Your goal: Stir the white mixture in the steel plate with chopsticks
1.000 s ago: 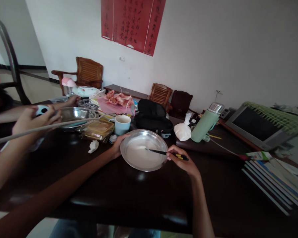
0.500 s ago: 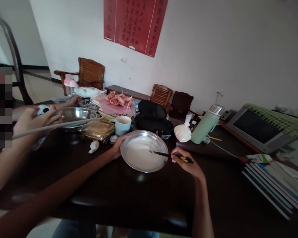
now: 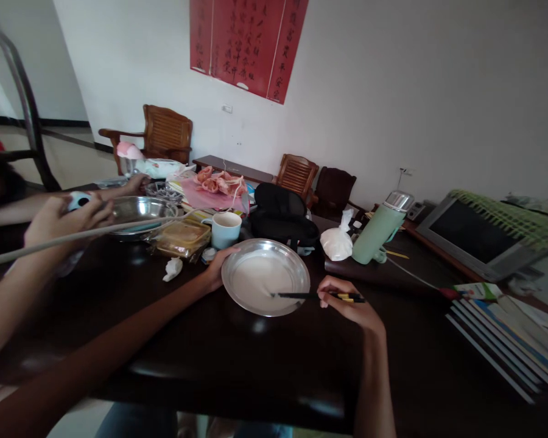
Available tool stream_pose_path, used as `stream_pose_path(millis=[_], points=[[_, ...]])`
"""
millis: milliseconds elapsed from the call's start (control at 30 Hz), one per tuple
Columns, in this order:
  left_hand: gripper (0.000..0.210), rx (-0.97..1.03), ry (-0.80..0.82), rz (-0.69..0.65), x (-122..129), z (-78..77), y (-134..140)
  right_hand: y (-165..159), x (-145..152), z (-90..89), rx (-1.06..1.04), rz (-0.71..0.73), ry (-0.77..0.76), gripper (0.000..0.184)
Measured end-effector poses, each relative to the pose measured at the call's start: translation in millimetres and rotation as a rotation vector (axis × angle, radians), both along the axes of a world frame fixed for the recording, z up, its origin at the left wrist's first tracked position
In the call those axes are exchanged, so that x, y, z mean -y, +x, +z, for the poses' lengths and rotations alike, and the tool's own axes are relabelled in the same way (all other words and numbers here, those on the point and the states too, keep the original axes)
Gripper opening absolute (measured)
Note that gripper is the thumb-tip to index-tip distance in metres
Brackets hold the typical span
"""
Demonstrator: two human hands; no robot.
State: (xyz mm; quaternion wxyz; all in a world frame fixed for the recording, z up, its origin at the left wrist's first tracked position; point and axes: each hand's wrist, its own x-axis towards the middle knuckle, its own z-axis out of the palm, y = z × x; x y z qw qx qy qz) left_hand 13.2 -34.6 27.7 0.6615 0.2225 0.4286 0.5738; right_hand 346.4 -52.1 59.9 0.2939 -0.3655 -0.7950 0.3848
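Observation:
A shallow round metal basin [image 3: 296, 258] with whitish contents [image 3: 258, 280] sits on the dark table. My left hand [image 3: 218, 267] grips its left rim, the thumb over the edge and most of the fingers hidden behind the side. In my right hand [image 3: 344, 299], to the basin's right, the fingers are closed round black chopsticks [image 3: 296, 295] with yellow-banded ends. Their tips reach into the pale contents near the middle. Just behind the basin stand a light blue mug [image 3: 226, 231] and an open black case [image 3: 281, 222].
Another person's hand [image 3: 73, 219] holds a light blue object at left, beside a second metal basin [image 3: 153, 210]. A plastic box [image 3: 182, 237] and crumpled tissue [image 3: 173, 268] lie nearby. At right are a knotted white bag [image 3: 338, 242], a green thermos [image 3: 378, 231] and stacked books [image 3: 506, 340].
My right hand has shifted slightly right and down, and the chopstick tips have moved toward the near left inside the basin. My left hand stays on the rim.

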Motion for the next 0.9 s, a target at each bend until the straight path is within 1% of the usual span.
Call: stream_pose_path(millis=[67,133,233,300,367,400,467,567,600,667,733,800,833,900], points=[[0.021,0.004,0.015,0.001,-1,-1.2,0,-4,1,0.2,0.001,0.049,-0.037,0.024],[0.021,0.015,0.043,-0.017,-3,-4.3,-2,-14,2,-2.0,-0.015,0.062,-0.022,0.022],[0.02,0.026,0.074,-0.055,-6,-8.9,-5,-20,0,-5.2,-0.042,-0.027,0.05,0.02],[0.016,0.019,0.058,-0.064,-5,-9.4,-5,-12,-2,-5.0,-0.039,-0.118,0.085,0.018],[0.016,0.016,0.049,-0.062,-3,-7.0,-4,-3,-3,-3.3,-0.023,-0.168,0.088,0.017],[0.017,0.018,0.056,-0.056,-2,-5.1,-3,0,-2,-2.3,-0.013,-0.16,0.074,0.017],[0.019,0.022,0.072,-0.036,0,-1.5,-1,-2,-1,-1.5,-0.006,-0.087,0.032,0.017],[0.017,0.009,0.052,-0.013,1,0.2,0,-19,2,-3.0,-0.009,0.023,0.011,0.017],[0.017,0.004,0.038,-0.013,0,-0.7,0,-24,2,-3.7,-0.006,0.025,0.023,0.018],[0.017,0.0,0.025,-0.018,-2,-3.8,-1,-26,1,-4.2,0.009,-0.032,0.069,0.02],[0.016,-0.001,0.025,-0.025,-4,-7.6,-3,-19,0,-3.1,0.029,-0.121,0.104,0.021],[0.015,0.001,0.036,-0.037,-6,-10.8,-4,-9,0,-1.2,0.037,-0.168,0.102,0.023],[0.015,0.003,0.046,-0.041,-6,-12.0,-4,-6,0,-0.5,0.033,-0.162,0.085,0.023],[0.015,0.009,0.06,-0.045,-7,-13.2,-5,-8,2,-0.6,0.017,-0.101,0.043,0.024]])
